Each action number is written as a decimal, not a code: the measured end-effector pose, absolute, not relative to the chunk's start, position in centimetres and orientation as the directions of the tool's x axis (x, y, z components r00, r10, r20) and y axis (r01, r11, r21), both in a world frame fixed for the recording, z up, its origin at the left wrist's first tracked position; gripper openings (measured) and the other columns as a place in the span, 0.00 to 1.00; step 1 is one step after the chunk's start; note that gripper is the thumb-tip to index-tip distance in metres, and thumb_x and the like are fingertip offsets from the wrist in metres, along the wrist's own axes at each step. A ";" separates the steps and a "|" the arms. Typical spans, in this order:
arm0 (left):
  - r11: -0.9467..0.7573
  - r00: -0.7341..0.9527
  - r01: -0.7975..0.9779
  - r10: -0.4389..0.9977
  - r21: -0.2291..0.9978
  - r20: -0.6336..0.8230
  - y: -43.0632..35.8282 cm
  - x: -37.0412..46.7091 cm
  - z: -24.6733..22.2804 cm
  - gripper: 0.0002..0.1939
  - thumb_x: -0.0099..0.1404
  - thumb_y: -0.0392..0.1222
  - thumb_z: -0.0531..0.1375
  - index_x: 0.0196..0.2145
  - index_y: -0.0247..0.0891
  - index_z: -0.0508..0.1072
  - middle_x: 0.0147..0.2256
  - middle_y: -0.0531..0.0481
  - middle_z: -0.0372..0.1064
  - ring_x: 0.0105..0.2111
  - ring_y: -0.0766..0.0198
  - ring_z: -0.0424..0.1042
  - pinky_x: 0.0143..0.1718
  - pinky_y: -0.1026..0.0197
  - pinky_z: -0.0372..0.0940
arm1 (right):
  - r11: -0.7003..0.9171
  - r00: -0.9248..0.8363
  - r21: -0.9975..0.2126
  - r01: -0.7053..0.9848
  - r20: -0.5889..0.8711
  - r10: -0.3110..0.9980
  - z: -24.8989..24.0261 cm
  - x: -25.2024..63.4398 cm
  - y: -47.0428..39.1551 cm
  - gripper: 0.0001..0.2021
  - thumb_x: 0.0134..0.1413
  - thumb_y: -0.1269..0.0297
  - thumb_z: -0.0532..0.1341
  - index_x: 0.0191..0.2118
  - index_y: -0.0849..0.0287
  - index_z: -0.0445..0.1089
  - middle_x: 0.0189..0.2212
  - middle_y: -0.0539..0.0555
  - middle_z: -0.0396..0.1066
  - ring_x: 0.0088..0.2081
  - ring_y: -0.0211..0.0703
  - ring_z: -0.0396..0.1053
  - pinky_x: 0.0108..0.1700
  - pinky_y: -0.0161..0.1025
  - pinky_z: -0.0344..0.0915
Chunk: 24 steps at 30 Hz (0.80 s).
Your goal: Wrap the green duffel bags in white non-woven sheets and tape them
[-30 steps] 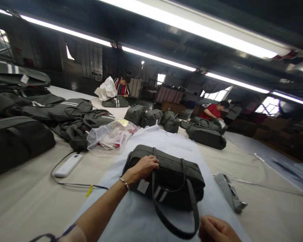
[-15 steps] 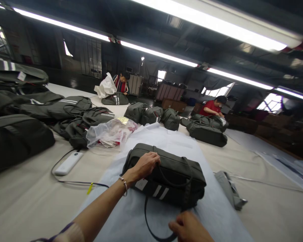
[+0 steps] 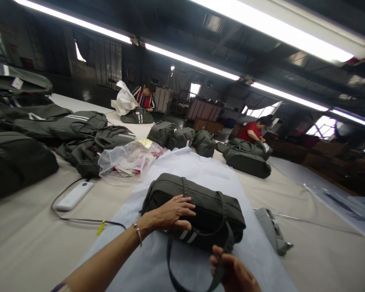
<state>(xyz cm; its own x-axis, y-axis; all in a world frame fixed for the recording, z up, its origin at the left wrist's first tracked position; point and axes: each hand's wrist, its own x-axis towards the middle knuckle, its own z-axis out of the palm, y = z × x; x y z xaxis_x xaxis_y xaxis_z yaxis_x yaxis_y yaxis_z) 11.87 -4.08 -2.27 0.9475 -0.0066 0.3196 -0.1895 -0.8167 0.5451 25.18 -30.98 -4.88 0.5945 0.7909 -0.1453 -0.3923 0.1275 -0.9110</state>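
A dark grey-green duffel bag [image 3: 200,202] with two white stripes lies on white sheeting before me. My left hand [image 3: 172,213] rests against its front side, open with fingers spread, covering most of a pale patch beside the stripes. Below the bag's right end, my right hand [image 3: 232,267] is loosely curled around a dark strap [image 3: 173,269], which hangs in a loop in front of the bag. The strap runs between its fingers and palm. Another handle loop [image 3: 223,211] arches over the bag's top and front.
Similar bags [image 3: 79,123] pile up at left, with more [image 3: 182,138] beyond the sheeting. A clear plastic bag [image 3: 127,158], a white power bank [image 3: 74,196] with a cable and a folded grey piece [image 3: 272,231] lie around. Two people [image 3: 251,129] work farther back.
My left hand has let go its pinch on the bag's top edge and spread flat lower on the front. My right hand has risen slightly, bringing the strap up between its fingers.
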 end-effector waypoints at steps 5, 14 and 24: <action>-0.634 0.971 -0.198 -0.025 0.748 0.236 -4.7 11.1 -0.9 0.28 0.74 0.58 0.40 0.51 0.44 0.74 0.52 0.48 0.73 0.66 0.54 0.52 0.67 0.42 0.28 | 0.354 0.641 -0.929 0.107 0.337 0.690 2.5 28.0 -26.9 0.24 0.63 0.49 0.53 0.63 0.41 0.58 0.64 0.52 0.58 0.64 0.52 0.57 0.64 0.59 0.57; -0.263 0.982 -0.175 0.015 0.949 0.186 -3.0 10.2 3.7 0.28 0.60 0.65 0.60 0.45 0.39 0.75 0.43 0.48 0.76 0.45 0.55 0.73 0.54 0.55 0.62 | 0.014 0.074 -0.248 0.969 0.344 0.936 -2.9 32.3 -23.0 0.40 0.61 0.55 0.58 0.71 0.50 0.34 0.66 0.58 0.54 0.65 0.56 0.54 0.68 0.63 0.45; -0.504 0.923 -0.069 -0.359 0.861 -0.137 -9.4 13.2 3.5 0.10 0.63 0.50 0.62 0.37 0.42 0.75 0.23 0.55 0.68 0.27 0.61 0.73 0.31 0.62 0.66 | -0.256 0.428 -0.579 0.774 0.181 0.886 -0.5 31.7 -21.9 0.36 0.63 0.48 0.53 0.70 0.56 0.41 0.57 0.60 0.68 0.62 0.53 0.61 0.62 0.54 0.60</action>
<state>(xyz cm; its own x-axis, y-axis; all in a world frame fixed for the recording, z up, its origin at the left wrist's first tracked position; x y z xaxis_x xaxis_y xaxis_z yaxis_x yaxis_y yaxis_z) 13.15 -9.42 3.47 0.9233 -0.3590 -0.1366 -0.0687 -0.5042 0.8609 31.69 -21.88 -0.48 0.4275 0.8858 0.1806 0.7743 -0.2557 -0.5789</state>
